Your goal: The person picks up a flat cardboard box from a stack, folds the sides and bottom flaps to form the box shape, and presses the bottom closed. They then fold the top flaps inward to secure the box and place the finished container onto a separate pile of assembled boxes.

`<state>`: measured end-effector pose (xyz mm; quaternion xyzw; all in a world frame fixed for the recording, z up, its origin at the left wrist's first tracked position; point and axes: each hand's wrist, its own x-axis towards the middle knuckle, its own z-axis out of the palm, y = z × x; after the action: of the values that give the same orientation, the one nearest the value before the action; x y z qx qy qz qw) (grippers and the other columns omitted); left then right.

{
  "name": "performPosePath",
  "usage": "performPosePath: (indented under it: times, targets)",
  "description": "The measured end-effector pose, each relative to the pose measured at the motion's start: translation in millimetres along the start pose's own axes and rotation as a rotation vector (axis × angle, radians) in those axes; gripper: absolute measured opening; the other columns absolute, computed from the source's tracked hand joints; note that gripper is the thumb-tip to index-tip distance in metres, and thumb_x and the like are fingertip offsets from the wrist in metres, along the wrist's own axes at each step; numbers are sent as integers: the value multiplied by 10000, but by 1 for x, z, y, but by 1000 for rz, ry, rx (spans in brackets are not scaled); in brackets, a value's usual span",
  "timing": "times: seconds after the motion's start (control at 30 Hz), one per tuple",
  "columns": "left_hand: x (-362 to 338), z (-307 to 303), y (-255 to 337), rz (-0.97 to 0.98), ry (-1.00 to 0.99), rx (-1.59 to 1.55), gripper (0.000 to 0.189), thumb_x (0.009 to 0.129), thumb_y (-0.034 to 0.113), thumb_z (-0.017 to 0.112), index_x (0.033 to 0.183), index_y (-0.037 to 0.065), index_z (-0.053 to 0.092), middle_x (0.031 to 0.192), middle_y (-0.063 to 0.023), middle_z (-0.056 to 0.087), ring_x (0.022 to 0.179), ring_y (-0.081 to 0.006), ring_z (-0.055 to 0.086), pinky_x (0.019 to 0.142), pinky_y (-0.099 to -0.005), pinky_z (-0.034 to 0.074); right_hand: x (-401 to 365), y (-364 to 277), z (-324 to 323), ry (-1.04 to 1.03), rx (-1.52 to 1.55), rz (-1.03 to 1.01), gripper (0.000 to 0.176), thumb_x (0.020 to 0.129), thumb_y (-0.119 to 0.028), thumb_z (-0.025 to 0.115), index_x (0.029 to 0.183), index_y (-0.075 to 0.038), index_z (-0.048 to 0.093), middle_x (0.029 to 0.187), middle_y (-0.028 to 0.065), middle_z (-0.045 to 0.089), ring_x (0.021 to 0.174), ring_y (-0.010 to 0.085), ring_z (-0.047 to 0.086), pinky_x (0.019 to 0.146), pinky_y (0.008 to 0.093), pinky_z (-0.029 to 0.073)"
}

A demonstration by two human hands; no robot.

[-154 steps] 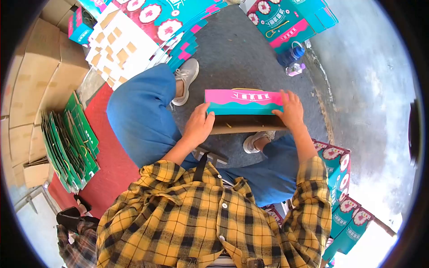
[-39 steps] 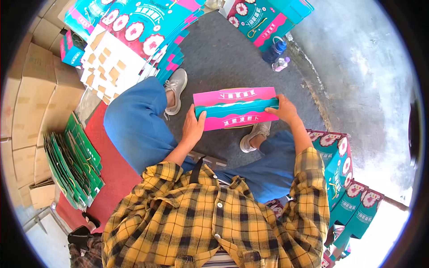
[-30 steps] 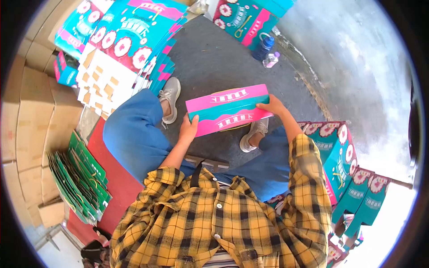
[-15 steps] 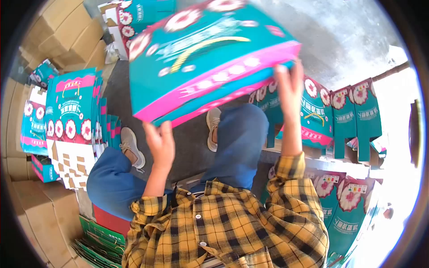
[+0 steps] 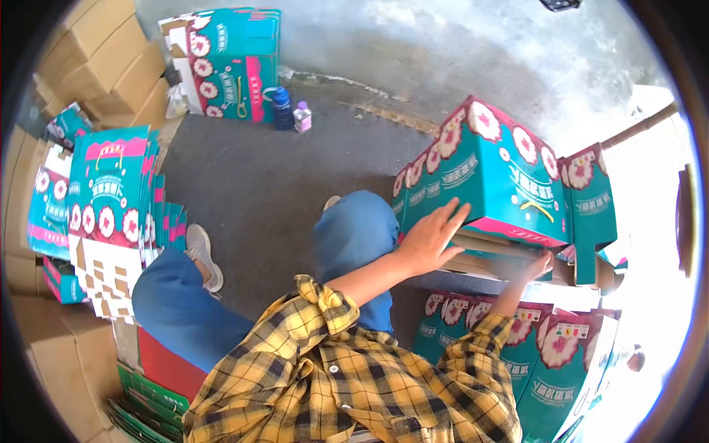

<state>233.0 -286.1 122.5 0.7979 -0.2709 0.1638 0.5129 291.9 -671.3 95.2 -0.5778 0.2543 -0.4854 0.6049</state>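
A teal and pink printed carton (image 5: 521,188) with flower pictures stands at the right on a ledge, among similar cartons. Brown cardboard shows in a gap under its pink lower edge. My left hand (image 5: 432,240) lies against its near left corner, fingers stretched and spread. By the lower right edge, my right hand (image 5: 533,267) has bent fingers at the carton's flap; they are partly hidden and slightly blurred.
Flattened printed cartons (image 5: 111,184) stand stacked at the left, and more (image 5: 233,63) lean at the back. A blue bottle (image 5: 282,109) and a small clear bottle (image 5: 303,118) stand on the floor. Brown boxes (image 5: 111,59) line the left. More cartons (image 5: 554,369) fill the lower right.
The carton held up in front of me is no longer there. Both hands have moved right and down to the carton on the ledge. The bottles at the back have come into view.
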Motion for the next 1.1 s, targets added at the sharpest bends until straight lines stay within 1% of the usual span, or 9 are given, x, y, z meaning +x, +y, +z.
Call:
performPosePath:
  times: [0.2,0.33,0.5,0.67,0.77,0.87,0.9,1.0,1.1]
  targets:
    - [7,10,-6,-10,-74,-5,920,795,446,671,1481,60,194,1454,-283,270,1285,-436,370,1051,-459,341,17,13,-4,68,-107,79,429,868,-198,582,1233,-9,461,1032,156,595,973,263,583,750,395,542]
    - [13,15,-15,-45,-97,-132,865,828,472,622,1451,0,252,1460,-301,263,1367,-430,252,1099,-438,271,100,129,-83,-80,-540,-293,438,842,-132,616,1230,0,460,988,169,621,993,268,585,811,413,529]
    - [19,16,-19,-208,-118,-306,860,855,541,564,1474,52,223,1482,-304,207,1372,-419,255,1109,-438,260,-8,35,-34,138,-23,109,302,861,-133,513,1132,2,527,1058,124,604,993,260,588,828,385,501]
    - [15,14,-20,-279,-142,-325,834,864,505,571,1464,31,238,1483,-286,230,1373,-399,268,1106,-436,266,-41,10,-38,23,-27,177,373,906,-201,449,1222,-4,459,1176,127,551,1056,278,563,889,400,478]
    - [1,0,-15,34,160,-73,702,812,343,646,1330,-50,380,1356,-299,397,1254,-438,402,1036,-462,344,-96,9,-43,68,325,382,563,951,-343,423,1393,-11,317,1427,186,381,1278,322,432,1059,424,367]
    - [-34,-53,8,313,72,94,601,775,281,665,1272,0,478,1341,-207,447,1226,-360,453,1027,-477,350,-187,19,-60,-108,418,522,686,969,-410,374,1481,-20,136,1536,182,188,1400,328,246,1151,441,207]
    - [-52,-73,12,317,56,245,576,780,281,665,1266,22,495,1349,-188,444,1245,-337,438,1038,-491,330,-236,-12,-49,-191,154,637,690,968,-402,392,1480,-19,133,1534,174,195,1400,326,241,1147,448,208]
    - [-123,-114,-2,104,-164,593,563,811,319,645,1305,90,500,1442,-144,374,1378,-289,272,1076,-546,233,-343,-33,-61,-729,-186,874,640,978,-389,393,1465,-14,216,1508,146,267,1378,296,279,1117,415,244]
    - [-166,-109,-2,31,-64,500,655,785,338,661,1360,106,448,1499,-125,295,1401,-305,221,1060,-559,245,-400,-45,-35,-1194,23,738,557,1009,-338,303,1448,2,272,1467,146,339,1346,261,331,1106,359,257]
